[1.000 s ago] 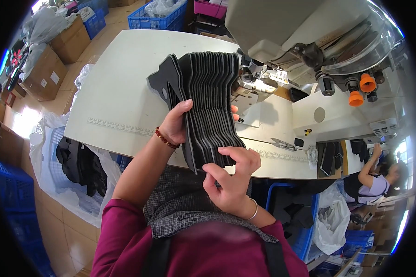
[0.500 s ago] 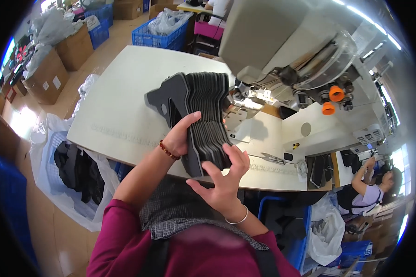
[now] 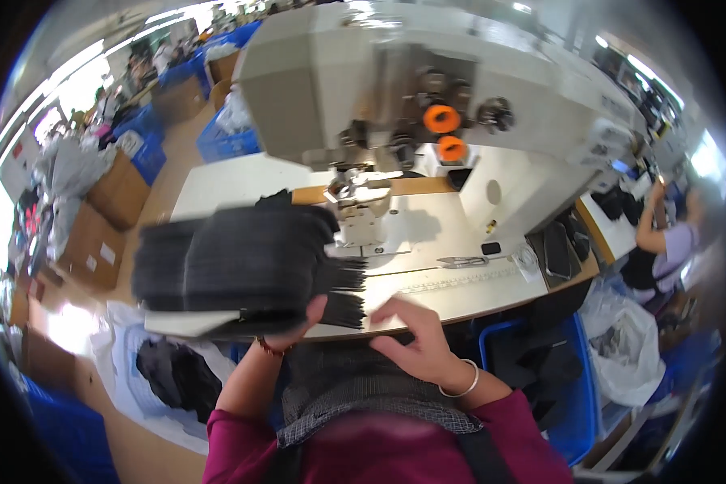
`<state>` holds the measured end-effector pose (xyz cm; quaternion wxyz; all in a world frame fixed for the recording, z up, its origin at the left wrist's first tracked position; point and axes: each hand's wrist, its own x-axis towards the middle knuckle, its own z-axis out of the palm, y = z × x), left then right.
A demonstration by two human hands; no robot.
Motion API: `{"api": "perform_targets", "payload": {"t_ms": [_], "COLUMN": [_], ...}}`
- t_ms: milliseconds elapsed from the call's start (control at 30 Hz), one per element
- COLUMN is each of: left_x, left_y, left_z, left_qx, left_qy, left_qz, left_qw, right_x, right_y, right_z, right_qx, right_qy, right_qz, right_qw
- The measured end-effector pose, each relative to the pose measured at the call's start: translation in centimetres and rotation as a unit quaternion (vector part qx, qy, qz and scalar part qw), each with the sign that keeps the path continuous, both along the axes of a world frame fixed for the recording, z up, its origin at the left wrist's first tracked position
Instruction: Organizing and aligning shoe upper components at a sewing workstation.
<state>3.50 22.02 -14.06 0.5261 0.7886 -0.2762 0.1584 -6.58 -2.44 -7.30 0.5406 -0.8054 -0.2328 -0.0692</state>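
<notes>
A thick stack of black cut pieces (image 3: 234, 262), smeared by motion, is tilted over the left part of the white sewing table (image 3: 427, 278). My left hand (image 3: 300, 324) grips the stack at its lower right; most of its fingers are hidden behind the pieces. Thin layered edges fan out at the stack's right side. Just right of those edges, my right hand (image 3: 423, 347) is apart from the stack, its thumb and fingers spread and holding nothing. The needle area of a sewing machine (image 3: 359, 214) stands beyond the stack.
Thread snips (image 3: 462, 262) lie on the table's right part, near a ruler strip (image 3: 452, 280). A blue bin (image 3: 586, 379) with dark pieces stands at the lower right. At lower left is a plastic-lined basket (image 3: 125, 367). Another person (image 3: 669, 238) works at the far right.
The stack has swung left and turned in my left hand, its layered edges now facing right. My right hand has come away from it. The view has tipped up toward the machine.
</notes>
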Motion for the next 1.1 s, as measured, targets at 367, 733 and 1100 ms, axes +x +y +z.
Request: {"api": "perform_targets", "payload": {"t_ms": [367, 733, 1100], "left_x": [0.8, 1.3, 3.1], "left_y": [-11.1, -17.9, -23.9], "left_z": [6.4, 6.9, 8.5], "left_qx": [0.135, 0.044, 0.162], "left_qy": [-0.4, -0.431, -0.702], "left_qz": [-0.338, -0.373, -0.416], "left_qw": [0.841, 0.82, 0.555], "right_x": [-0.7, 2.3, -3.4], "right_y": [-7.7, -19.5, -15.8], "right_z": [-9.6, -10.5, -12.3], "right_qx": [0.011, -0.423, 0.538], "right_qy": [0.157, -0.131, 0.314], "right_qz": [-0.025, -0.321, 0.222], "right_qw": [0.987, 0.837, 0.75]}}
